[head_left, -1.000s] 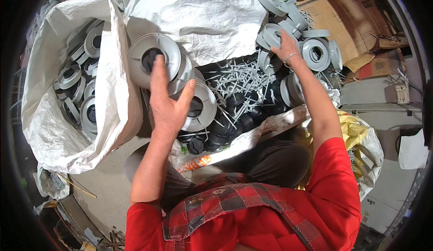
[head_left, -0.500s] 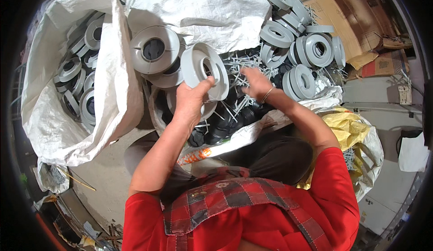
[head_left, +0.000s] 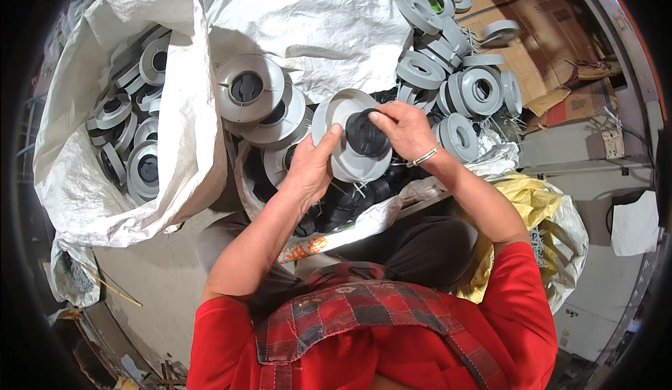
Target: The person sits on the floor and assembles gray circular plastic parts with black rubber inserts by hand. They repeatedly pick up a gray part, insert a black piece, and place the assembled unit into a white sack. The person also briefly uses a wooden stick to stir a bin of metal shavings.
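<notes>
My left hand grips the near-left rim of a light grey plastic ring-shaped part, its thumb lying on the face. A black round plastic cap is pinched between thumb and fingers of my right hand. The cap lies over the middle of the grey part; whether it is seated in the hole cannot be seen. Beneath both hands, black caps and thin grey plastic sticks lie on a white woven sack across my lap. Left of my hands, grey parts with black centres are stacked.
At the left stands an open white woven sack holding several assembled grey parts. Loose grey rings are heaped at the right, near flattened cardboard. A yellow-lined bag sits by my right elbow. Another white sack lies ahead.
My right hand has come from among the sticks and caps to the grey part, now with a black cap. My left hand has turned the grey part's face more upward and moved it slightly right.
</notes>
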`<state>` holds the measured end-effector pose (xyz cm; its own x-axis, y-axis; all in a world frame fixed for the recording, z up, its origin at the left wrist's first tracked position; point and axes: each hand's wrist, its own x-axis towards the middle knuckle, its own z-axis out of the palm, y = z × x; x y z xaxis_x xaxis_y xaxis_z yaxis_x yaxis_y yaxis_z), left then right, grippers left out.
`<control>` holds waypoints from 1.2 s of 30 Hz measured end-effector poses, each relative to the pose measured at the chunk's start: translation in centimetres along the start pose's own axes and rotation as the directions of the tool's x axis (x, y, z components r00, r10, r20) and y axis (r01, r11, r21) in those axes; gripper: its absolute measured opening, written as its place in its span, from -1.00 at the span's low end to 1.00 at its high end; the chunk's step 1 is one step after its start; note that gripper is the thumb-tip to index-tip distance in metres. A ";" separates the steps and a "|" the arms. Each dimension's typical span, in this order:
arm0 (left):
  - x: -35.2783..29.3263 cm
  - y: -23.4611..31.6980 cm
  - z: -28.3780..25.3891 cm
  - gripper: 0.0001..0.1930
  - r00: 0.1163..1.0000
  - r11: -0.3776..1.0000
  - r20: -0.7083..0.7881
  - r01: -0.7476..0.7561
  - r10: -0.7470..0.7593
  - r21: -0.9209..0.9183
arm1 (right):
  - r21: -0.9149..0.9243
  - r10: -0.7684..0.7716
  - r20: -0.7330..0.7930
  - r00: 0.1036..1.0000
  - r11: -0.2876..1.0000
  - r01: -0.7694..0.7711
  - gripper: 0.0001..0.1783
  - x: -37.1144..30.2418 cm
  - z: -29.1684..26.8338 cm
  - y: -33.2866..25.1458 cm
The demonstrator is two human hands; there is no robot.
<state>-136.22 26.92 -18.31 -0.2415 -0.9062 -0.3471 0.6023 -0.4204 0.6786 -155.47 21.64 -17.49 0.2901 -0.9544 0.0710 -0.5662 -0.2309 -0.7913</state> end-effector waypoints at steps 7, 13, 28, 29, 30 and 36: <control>-1.0 0.5 -1.2 -0.54 0.999 0.986 0.047 -0.013 0.005 0.167 | -0.292 -0.219 0.222 0.950 0.915 0.279 -0.19 -1.3 -0.5 -3.5; -2.0 2.1 -1.0 -0.51 0.981 0.992 0.152 0.114 -0.121 0.054 | -0.309 -0.502 0.400 0.767 0.714 0.628 -0.19 -1.3 -1.5 -3.7; -2.3 1.5 -0.3 -0.44 0.945 0.781 0.058 -0.299 0.320 0.549 | 0.356 0.287 0.843 0.455 0.335 -0.872 -0.24 0.2 0.0 -0.6; -2.3 2.1 -0.7 -0.38 0.883 0.688 0.155 -0.445 0.442 0.573 | 0.347 0.315 0.790 0.526 0.478 -0.807 -0.23 0.6 0.1 -0.6; -2.2 3.4 -1.0 -0.33 0.839 0.527 0.163 -0.465 0.520 0.712 | 0.199 0.345 0.560 0.753 0.826 -0.527 -0.27 1.8 0.2 0.5; 0.3 6.8 -2.6 -0.19 0.580 -0.181 0.299 -0.255 0.757 0.950 | -0.642 -0.083 -0.261 0.962 0.759 -0.109 -0.29 11.0 -4.8 17.0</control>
<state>-130.23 23.88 -15.47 0.0882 -0.8578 0.5063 -0.7701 0.2637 0.5808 -165.57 6.32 -27.24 0.1249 -0.9483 0.2919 -0.9566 -0.1931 -0.2183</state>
